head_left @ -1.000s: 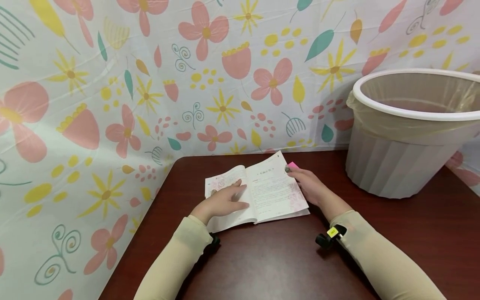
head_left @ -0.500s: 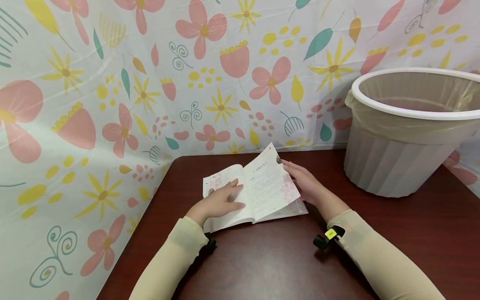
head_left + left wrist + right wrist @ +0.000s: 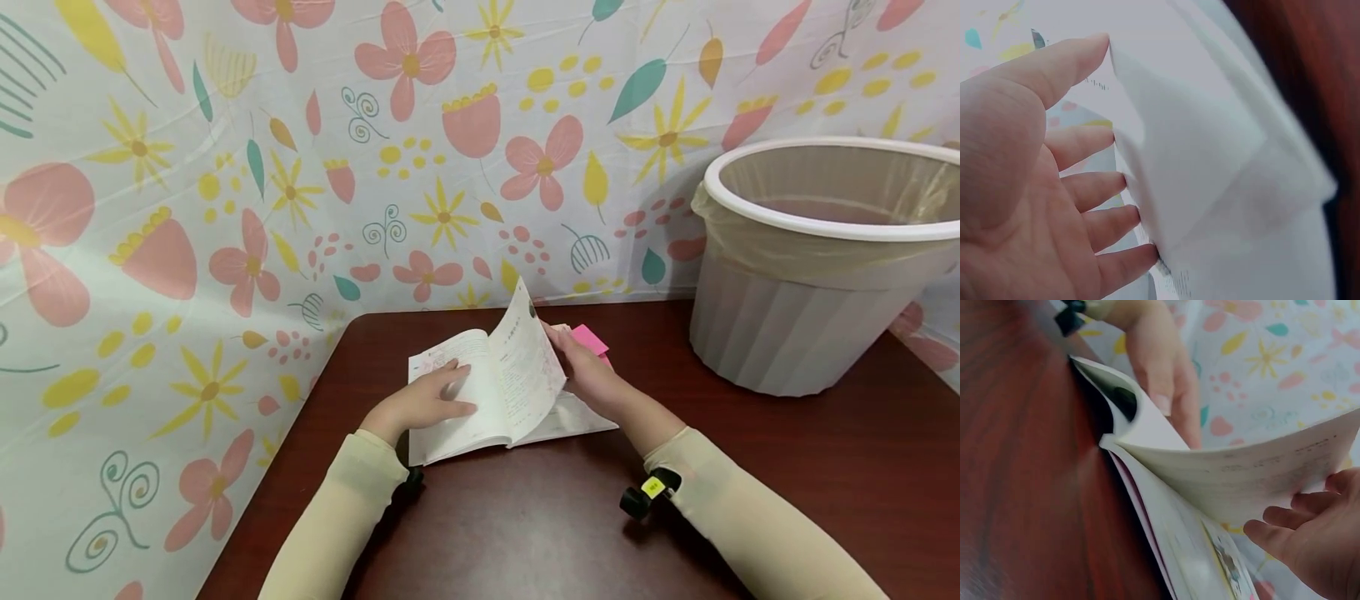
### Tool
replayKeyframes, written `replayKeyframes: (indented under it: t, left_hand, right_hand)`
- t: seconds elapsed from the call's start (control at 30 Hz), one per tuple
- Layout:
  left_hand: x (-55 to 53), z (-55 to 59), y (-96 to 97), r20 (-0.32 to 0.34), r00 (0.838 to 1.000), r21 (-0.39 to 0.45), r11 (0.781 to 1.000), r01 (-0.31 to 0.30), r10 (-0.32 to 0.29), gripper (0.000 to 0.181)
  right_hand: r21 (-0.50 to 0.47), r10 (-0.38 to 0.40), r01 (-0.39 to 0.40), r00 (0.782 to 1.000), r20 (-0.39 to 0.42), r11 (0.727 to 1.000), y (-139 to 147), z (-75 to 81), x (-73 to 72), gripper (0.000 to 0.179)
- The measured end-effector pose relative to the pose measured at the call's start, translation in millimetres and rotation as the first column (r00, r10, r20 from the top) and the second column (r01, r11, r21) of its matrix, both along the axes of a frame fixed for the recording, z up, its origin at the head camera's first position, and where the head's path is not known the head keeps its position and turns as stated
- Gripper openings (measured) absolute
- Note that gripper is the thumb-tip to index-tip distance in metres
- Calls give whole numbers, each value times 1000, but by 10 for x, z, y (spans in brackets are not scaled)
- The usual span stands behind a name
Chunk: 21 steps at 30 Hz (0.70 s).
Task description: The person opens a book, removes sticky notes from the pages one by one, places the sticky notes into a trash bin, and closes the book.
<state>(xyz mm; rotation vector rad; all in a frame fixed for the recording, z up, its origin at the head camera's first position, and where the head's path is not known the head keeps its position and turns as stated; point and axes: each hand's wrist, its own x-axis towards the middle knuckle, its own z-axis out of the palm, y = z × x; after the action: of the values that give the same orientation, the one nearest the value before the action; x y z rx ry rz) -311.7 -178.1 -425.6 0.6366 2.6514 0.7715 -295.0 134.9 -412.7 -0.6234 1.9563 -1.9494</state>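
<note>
An open book (image 3: 450,429) with printed white pages lies on the table. My left hand (image 3: 416,406) rests on its left page with fingers spread. In the left wrist view, the straight fingertips of the left hand (image 3: 1029,175) touch white paper. One page (image 3: 517,358) on the right side stands raised and bowed. My right hand (image 3: 596,375) is behind it, partly hidden by the page. The right wrist view shows the right hand's fingers (image 3: 1272,534) extended against the underside of the raised page (image 3: 1241,475); the thumb cannot be made out.
A bright pink piece (image 3: 590,340) sticks out past the book's far right side. A grey bin (image 3: 780,325) with a white rim and plastic liner stands at the right on the dark red table (image 3: 540,517). Flower-printed cloth (image 3: 420,167) hangs behind.
My right hand has moved left, lifting the page from nearly flat to steeply raised and uncovering the page under it. My left hand has shifted slightly left on its page.
</note>
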Motion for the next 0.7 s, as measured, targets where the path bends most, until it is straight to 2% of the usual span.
replayKeyframes:
  t: [0.1,0.2,0.33,0.43,0.57,0.7]
  left_hand:
    - [-21,0,-63,17,1000,14,1000,-25,25,79]
    - [-41,-10,-139,37,998,28,999,-44,43,78]
    - [-84,-45,-245,41,997,18,998,-65,65,77]
    - [-125,-75,-316,39,996,13,996,-86,85,77]
    - [-167,-84,-392,27,994,0,995,-103,103,78]
    - [-170,-45,-443,14,992,-22,992,-127,127,80]
  right_hand:
    - [51,3,-1,999,-40,999,-89,6,55,79]
    - [129,21,-4,992,-127,992,-178,5,123,70]
    - [256,33,38,963,-267,966,-268,-37,211,61]
    - [322,34,80,942,-334,943,-318,-85,261,60]
    - [347,46,91,929,-368,933,-383,-128,320,62]
    - [380,77,88,914,-398,921,-456,-152,376,64]
